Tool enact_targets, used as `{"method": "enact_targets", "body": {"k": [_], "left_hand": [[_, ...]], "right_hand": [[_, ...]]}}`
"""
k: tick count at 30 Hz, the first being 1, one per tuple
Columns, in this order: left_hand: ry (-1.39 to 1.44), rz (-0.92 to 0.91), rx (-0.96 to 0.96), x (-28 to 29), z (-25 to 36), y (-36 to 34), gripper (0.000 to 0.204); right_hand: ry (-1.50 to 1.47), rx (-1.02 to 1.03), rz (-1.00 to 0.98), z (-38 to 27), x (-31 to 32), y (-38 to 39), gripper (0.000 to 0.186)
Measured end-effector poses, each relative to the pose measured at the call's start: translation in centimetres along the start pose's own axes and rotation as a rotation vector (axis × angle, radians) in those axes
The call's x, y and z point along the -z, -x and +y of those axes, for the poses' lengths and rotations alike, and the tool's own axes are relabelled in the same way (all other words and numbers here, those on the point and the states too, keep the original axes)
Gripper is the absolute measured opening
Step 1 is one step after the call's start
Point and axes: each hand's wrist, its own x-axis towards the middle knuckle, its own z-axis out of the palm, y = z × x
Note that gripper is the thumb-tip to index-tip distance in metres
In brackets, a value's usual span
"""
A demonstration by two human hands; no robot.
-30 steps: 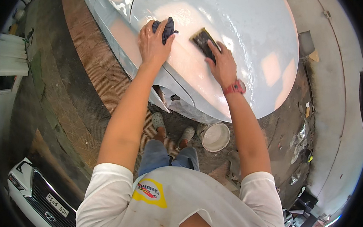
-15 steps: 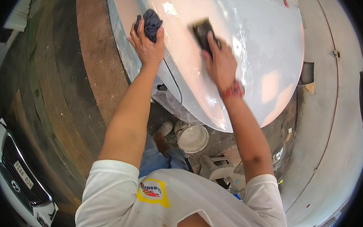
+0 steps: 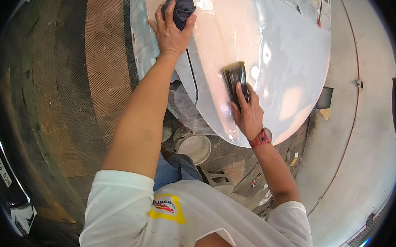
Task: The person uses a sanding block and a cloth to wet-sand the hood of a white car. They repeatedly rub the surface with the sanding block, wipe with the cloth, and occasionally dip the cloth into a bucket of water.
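Observation:
My left hand (image 3: 171,32) grips a crumpled dark cloth (image 3: 183,10) high on the wet car body panel (image 3: 287,60), beside its left edge and a narrow dark seam. Lower and to the right, my right hand (image 3: 246,112), with a red watch at the wrist, holds a dark rectangular sanding block (image 3: 233,73) flat on a pinkish patch of the grey panel. Crumpled translucent sheeting (image 3: 184,110) hangs below the panel's left edge.
A white bucket (image 3: 193,150) stands on the floor below the panel, near a plastic stool (image 3: 217,179). A white car's front (image 3: 10,200) is at lower left. A pale wall (image 3: 362,137) runs along the right. Masking paper (image 3: 308,1) covers the panel's upper right.
My left hand has risen with the cloth. My right hand went up slightly, then came down the panel with the block. The view has turned and shifted.

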Motion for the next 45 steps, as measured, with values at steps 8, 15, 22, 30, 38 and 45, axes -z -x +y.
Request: {"method": "enact_targets", "body": {"k": [8, 15, 22, 30, 38, 45], "left_hand": [[0.074, 0.048, -0.008, -0.4, -0.5, -0.4, 0.083], [-0.004, 0.024, -0.033, 0.0, 0.1, 0.3, 0.085], [-0.032, 0.049, -0.046, -0.2, -0.4, -0.4, 0.086], [-0.016, 0.040, -0.039, -0.1, -0.2, -0.3, 0.088], [-0.015, 0.057, -0.052, -0.5, -0.9, -0.3, 0.087], [-0.010, 0.038, -0.036, -0.7, -1.0, -0.2, 0.086]], "right_hand": [[0.057, -0.066, 0.068, -1.9, 1.8, -16.9, 0.072], [0.036, 0.010, -0.087, -0.9, 0.9, -1.6, 0.092], [0.048, -0.033, 0.049, -2.3, 2.0, -16.9, 0.075], [0.022, -0.031, -0.080, 0.0, 0.1, 2.4, 0.092], [0.147, -0.110, 0.060, 0.4, 1.5, -16.0, 0.073], [0.094, -0.004, -0.035, -0.4, 0.4, -1.9, 0.088]]}}
